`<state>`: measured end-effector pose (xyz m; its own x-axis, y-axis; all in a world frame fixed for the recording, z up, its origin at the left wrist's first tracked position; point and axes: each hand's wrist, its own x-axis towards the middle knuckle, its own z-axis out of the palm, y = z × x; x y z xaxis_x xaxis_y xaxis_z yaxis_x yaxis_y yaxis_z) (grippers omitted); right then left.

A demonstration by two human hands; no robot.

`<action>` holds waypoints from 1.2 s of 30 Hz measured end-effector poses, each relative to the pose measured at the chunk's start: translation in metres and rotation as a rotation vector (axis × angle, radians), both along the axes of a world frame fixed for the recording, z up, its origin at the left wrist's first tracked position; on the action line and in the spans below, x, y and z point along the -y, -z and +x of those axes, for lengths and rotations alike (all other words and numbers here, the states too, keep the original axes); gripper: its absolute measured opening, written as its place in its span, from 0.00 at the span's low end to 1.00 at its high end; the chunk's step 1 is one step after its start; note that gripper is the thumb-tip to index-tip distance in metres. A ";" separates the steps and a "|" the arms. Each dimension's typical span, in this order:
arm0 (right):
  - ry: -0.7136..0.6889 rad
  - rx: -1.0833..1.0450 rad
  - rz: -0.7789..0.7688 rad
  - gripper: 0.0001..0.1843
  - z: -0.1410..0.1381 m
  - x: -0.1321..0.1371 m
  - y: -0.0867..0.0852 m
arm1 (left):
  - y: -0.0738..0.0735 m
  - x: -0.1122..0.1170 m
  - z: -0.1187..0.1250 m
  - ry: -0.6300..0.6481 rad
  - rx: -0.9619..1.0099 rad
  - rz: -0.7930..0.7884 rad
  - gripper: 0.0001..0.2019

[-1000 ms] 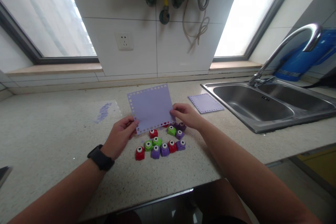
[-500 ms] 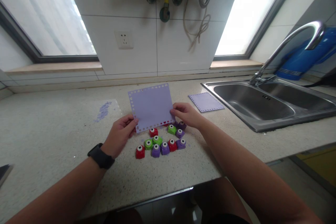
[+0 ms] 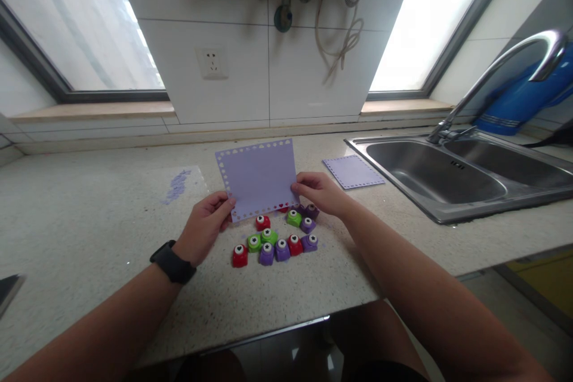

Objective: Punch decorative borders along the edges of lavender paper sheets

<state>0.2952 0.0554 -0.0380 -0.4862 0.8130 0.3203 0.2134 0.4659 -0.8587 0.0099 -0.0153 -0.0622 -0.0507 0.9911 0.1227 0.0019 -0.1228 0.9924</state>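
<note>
A sheet of lilac paper [image 3: 258, 179] is held up and slightly tilted above the counter, with small shapes punched along its left, top and bottom edges. My left hand [image 3: 209, 219] pinches its lower left corner, thumb in front. On the other side, my right hand [image 3: 320, 191] grips the lower right edge between thumb and fingers. Just below the paper stand several small craft punches: a red punch [image 3: 240, 255], a green punch [image 3: 254, 242] and a purple punch [image 3: 282, 249] among them. Some punches behind the paper's lower edge are partly hidden.
A second lilac sheet [image 3: 353, 172] with a punched border lies at the right, beside the steel sink [image 3: 430, 176] and its faucet [image 3: 496, 65]. Purple paper scraps [image 3: 178, 185] are scattered at the left. A dark flat object [image 3: 9, 291] lies at the far left edge.
The paper is tipped a little more upright and its top right corner sits slightly higher. Both hands keep their hold. The whole view has shifted slightly.
</note>
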 end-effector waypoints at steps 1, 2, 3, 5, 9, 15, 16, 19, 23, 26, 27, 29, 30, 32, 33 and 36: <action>0.001 0.001 -0.002 0.12 0.000 0.000 0.000 | 0.000 0.000 0.000 -0.002 -0.001 0.000 0.10; 0.002 0.001 -0.002 0.12 0.000 0.000 0.000 | 0.000 0.000 0.000 -0.003 -0.003 -0.002 0.10; 0.002 0.001 -0.001 0.12 0.000 0.001 -0.001 | 0.000 0.000 0.000 -0.004 -0.007 -0.003 0.10; -0.001 -0.003 0.003 0.12 0.000 0.001 -0.001 | 0.000 0.000 0.000 -0.002 -0.013 0.000 0.10; -0.004 -0.015 0.011 0.12 0.000 0.000 -0.001 | 0.000 0.000 -0.001 0.007 -0.031 0.011 0.10; 0.000 -0.013 0.012 0.13 0.000 0.001 -0.002 | 0.000 0.000 -0.001 0.005 -0.027 0.019 0.11; -0.001 -0.013 0.016 0.13 0.000 0.001 -0.002 | 0.000 0.000 -0.001 0.004 -0.028 0.022 0.11; 0.003 -0.005 0.025 0.12 0.000 0.001 -0.003 | 0.000 0.001 0.000 0.003 -0.030 0.024 0.11; 0.008 0.010 0.026 0.12 0.001 0.001 -0.004 | 0.000 0.001 0.000 -0.004 -0.033 0.016 0.11; 0.003 0.013 0.025 0.11 0.001 0.001 -0.004 | 0.001 0.000 -0.001 0.004 -0.027 0.022 0.10; 0.003 0.016 0.025 0.11 0.001 0.001 -0.004 | 0.001 0.000 -0.001 0.006 -0.024 0.024 0.10; 0.004 0.025 0.023 0.12 0.001 0.001 -0.003 | 0.002 0.000 -0.001 0.007 -0.018 0.024 0.10; 0.005 0.030 0.022 0.12 0.001 0.001 -0.004 | 0.002 0.000 -0.002 0.006 -0.016 0.023 0.10; 0.006 0.036 0.018 0.12 0.001 0.001 -0.004 | 0.003 -0.001 -0.002 0.005 -0.012 0.019 0.11; 0.006 0.038 0.016 0.12 0.001 0.001 -0.004 | 0.003 -0.001 -0.002 0.006 -0.010 0.016 0.10; 0.007 0.040 0.011 0.12 0.001 0.001 -0.003 | 0.003 0.000 -0.001 0.004 0.002 0.008 0.10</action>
<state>0.2963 0.0546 -0.0349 -0.4933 0.8128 0.3100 0.2506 0.4741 -0.8441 0.0085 -0.0150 -0.0651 -0.0469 0.9904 0.1302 -0.0008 -0.1304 0.9915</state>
